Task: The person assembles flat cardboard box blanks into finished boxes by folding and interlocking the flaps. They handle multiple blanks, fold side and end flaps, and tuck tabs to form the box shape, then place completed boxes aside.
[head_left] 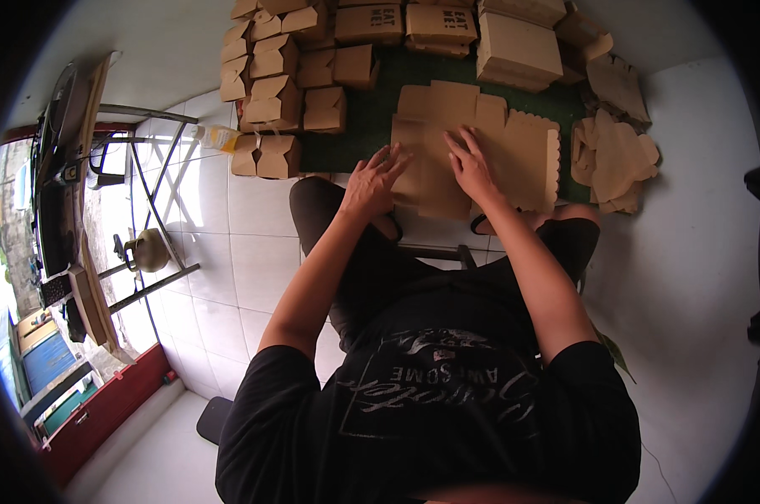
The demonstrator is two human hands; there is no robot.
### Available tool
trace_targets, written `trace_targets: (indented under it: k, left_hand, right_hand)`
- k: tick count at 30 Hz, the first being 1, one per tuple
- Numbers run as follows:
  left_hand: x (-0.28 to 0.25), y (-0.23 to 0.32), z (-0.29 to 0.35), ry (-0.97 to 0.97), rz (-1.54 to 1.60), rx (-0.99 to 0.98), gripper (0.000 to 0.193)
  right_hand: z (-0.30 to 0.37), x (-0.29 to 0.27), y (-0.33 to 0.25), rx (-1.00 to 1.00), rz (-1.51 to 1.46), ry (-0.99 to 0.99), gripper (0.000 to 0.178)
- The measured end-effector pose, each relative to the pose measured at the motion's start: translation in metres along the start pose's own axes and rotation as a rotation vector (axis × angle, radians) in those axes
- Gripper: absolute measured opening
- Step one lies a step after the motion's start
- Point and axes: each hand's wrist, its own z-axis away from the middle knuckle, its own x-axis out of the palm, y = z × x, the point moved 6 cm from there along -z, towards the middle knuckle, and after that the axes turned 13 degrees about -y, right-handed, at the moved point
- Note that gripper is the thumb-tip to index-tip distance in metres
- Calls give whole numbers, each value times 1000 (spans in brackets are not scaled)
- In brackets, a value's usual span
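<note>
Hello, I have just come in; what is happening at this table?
A seated person has both hands at an unfolded cardboard sheet on a green table. The left hand is at its left edge, the right hand on its middle. Folded boxes stand to the left; flat cardboard pieces lie in a pile to the right.

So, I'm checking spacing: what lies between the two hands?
In the head view, part of the unfolded cardboard sheet lies between the left hand and right hand.
</note>
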Motion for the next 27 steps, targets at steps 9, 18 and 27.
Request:
trace_targets:
  k: [9,18,27]
  left_hand:
    - [8,-4,0,-95,108,103,98]
    - [7,-10,-9,132,205,158,41]
    - [6,-20,-16,254,336,126,19]
  right_hand:
    - [3,-15,23,80,203,-98,55]
    - [-6,-25,-17,-40,201,-176,44]
    - [9,-6,-70,-258,19,-140,40]
